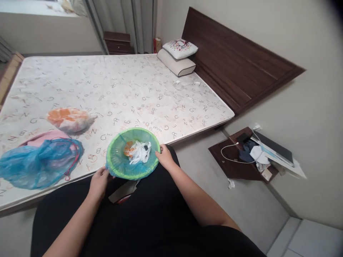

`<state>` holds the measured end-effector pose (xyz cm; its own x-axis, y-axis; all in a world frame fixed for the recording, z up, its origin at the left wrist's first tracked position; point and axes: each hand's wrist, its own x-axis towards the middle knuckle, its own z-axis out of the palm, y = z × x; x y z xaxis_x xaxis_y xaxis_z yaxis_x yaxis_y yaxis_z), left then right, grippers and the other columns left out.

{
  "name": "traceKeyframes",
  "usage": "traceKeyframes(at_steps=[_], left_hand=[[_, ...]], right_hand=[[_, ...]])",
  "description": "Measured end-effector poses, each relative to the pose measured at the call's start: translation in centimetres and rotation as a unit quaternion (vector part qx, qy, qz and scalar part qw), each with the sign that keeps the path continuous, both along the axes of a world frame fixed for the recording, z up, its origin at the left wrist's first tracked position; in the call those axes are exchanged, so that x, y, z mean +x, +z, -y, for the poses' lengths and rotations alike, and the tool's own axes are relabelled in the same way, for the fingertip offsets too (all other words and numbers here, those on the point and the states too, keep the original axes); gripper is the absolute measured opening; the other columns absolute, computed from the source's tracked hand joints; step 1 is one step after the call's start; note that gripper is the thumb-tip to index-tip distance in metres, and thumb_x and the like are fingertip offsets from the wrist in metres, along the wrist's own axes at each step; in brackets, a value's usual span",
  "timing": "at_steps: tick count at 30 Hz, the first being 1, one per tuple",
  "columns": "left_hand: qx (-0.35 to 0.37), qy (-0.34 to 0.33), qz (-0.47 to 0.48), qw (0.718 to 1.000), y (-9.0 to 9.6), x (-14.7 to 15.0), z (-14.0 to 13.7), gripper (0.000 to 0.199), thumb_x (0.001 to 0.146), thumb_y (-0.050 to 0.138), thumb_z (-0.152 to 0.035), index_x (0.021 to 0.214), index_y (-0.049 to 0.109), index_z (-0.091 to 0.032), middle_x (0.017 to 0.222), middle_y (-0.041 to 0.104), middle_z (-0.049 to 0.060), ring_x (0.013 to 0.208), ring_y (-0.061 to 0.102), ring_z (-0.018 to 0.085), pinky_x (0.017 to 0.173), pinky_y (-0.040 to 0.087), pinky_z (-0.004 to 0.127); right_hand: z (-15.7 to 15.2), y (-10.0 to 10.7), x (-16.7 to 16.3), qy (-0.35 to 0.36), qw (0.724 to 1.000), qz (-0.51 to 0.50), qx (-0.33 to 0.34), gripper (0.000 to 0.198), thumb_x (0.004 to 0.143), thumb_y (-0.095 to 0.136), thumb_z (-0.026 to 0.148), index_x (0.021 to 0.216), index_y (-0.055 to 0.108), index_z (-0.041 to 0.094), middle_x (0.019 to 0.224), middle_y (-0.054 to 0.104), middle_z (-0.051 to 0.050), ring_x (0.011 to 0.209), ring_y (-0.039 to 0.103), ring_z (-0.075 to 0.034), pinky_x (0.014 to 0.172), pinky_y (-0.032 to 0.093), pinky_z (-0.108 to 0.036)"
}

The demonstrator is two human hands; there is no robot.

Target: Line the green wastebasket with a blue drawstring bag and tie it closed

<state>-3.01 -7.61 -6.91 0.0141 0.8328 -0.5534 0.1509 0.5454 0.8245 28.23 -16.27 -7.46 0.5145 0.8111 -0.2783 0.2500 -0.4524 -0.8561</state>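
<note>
Between my two hands is a round green trash bin (112,167) lined with a blue plastic bag, close to the bed's edge. Crumpled white tissue or plastic (139,152) and an orange scrap (128,148) lie inside it. My left hand (99,180) grips the rim's lower left side, fingers closed around the liner and edge. On the right side, my right hand (164,157) pinches the rim. To the left on the mattress lies a blue drawstring plastic bag (40,162) over something pink. Behind it sits a knotted clear bag with orange contents (69,119).
The bare mattress (128,89) carries a cushion (180,49) and a pillow (175,63) by the dark wooden headboard (227,53). A cluttered nightstand (227,157) with a white cable stands right; crumpled tissue (231,183) lies on the floor.
</note>
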Motion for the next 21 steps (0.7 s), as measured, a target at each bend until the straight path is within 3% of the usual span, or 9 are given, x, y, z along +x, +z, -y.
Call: traceKeyframes(at_steps=[3, 5, 8, 11, 14, 16, 19, 21], left_hand=[[0.063, 0.087, -0.022, 0.994, 0.9, -1.6, -1.0, 0.035, 0.073, 0.075, -0.035, 0.101, 0.06, -0.019, 0.073, 0.063, -0.004, 0.058, 0.059, 0.013, 0.058, 0.054, 0.025], [0.1, 0.085, -0.049, 0.99, 1.9, -2.2, -1.1, 0.035, 0.078, 0.073, -0.037, 0.106, 0.06, -0.02, 0.071, 0.06, -0.005, 0.057, 0.054, 0.012, 0.055, 0.049, 0.024], [0.18, 0.002, -0.108, 0.978, 3.5, -1.8, -0.4, 0.037, 0.085, 0.069, -0.046, 0.112, 0.06, -0.022, 0.073, 0.06, -0.004, 0.062, 0.056, 0.015, 0.058, 0.046, 0.025], [0.241, -0.107, -0.183, 0.947, 4.5, -0.2, 0.8, 0.047, 0.087, 0.066, -0.054, 0.121, 0.061, -0.022, 0.088, 0.068, 0.002, 0.078, 0.065, 0.021, 0.07, 0.05, 0.029], [0.258, -0.157, -0.267, 0.915, 4.8, 1.4, 1.5, 0.056, 0.088, 0.063, -0.059, 0.129, 0.062, -0.021, 0.097, 0.071, 0.007, 0.081, 0.067, 0.024, 0.074, 0.052, 0.034], [0.251, -0.177, -0.273, 0.912, 4.8, 1.8, 1.7, 0.058, 0.091, 0.058, -0.058, 0.135, 0.06, -0.02, 0.105, 0.074, 0.009, 0.082, 0.07, 0.025, 0.078, 0.055, 0.036], [0.239, -0.255, -0.245, 0.904, 4.9, 2.0, 2.1, 0.057, 0.094, 0.053, -0.05, 0.142, 0.06, -0.02, 0.127, 0.074, 0.013, 0.107, 0.074, 0.03, 0.096, 0.056, 0.04], [0.242, -0.305, -0.231, 0.892, 5.2, 2.1, 2.6, 0.056, 0.094, 0.054, -0.047, 0.142, 0.063, -0.02, 0.137, 0.071, 0.013, 0.128, 0.067, 0.032, 0.109, 0.051, 0.041]], right_hand=[[0.1, -0.4, -0.4, -0.017, 0.999, 0.05, 0.007, 0.024, 0.081, 0.065, 0.03, 0.103, 0.066, 0.021, 0.129, 0.063, -0.01, 0.115, 0.065, -0.023, 0.104, 0.052, -0.039], [0.2, -0.4, -0.8, 0.003, 0.998, 0.047, 0.028, 0.026, 0.082, 0.067, 0.031, 0.107, 0.067, 0.021, 0.148, 0.054, -0.013, 0.132, 0.058, -0.024, 0.11, 0.049, -0.039], [0.7, 0.0, -1.6, 0.062, 0.996, 0.024, 0.056, 0.03, 0.087, 0.066, 0.033, 0.114, 0.067, 0.02, 0.162, 0.044, -0.014, 0.149, 0.046, -0.024, 0.118, 0.044, -0.038], [1.4, 0.9, -2.8, 0.114, 0.99, 0.017, 0.08, 0.035, 0.09, 0.066, 0.035, 0.122, 0.065, 0.019, 0.166, 0.041, -0.014, 0.155, 0.041, -0.023, 0.123, 0.039, -0.039], [2.1, 1.6, -4.0, 0.132, 0.986, 0.016, 0.102, 0.037, 0.091, 0.067, 0.035, 0.124, 0.063, 0.019, 0.168, 0.04, -0.015, 0.156, 0.039, -0.022, 0.125, 0.038, -0.039], [2.6, 2.0, -4.7, 0.131, 0.984, 0.021, 0.119, 0.032, 0.091, 0.067, 0.035, 0.118, 0.063, 0.019, 0.167, 0.041, -0.017, 0.156, 0.039, -0.022, 0.124, 0.039, -0.039], [3.2, 2.3, -5.4, 0.145, 0.977, 0.046, 0.151, 0.024, 0.092, 0.066, 0.037, 0.109, 0.063, 0.02, 0.167, 0.04, -0.016, 0.157, 0.037, -0.023, 0.125, 0.039, -0.04], [3.4, 2.4, -5.9, 0.165, 0.969, 0.061, 0.171, 0.02, 0.093, 0.064, 0.036, 0.105, 0.063, 0.021, 0.169, 0.038, -0.015, 0.157, 0.037, -0.023, 0.125, 0.039, -0.04]])
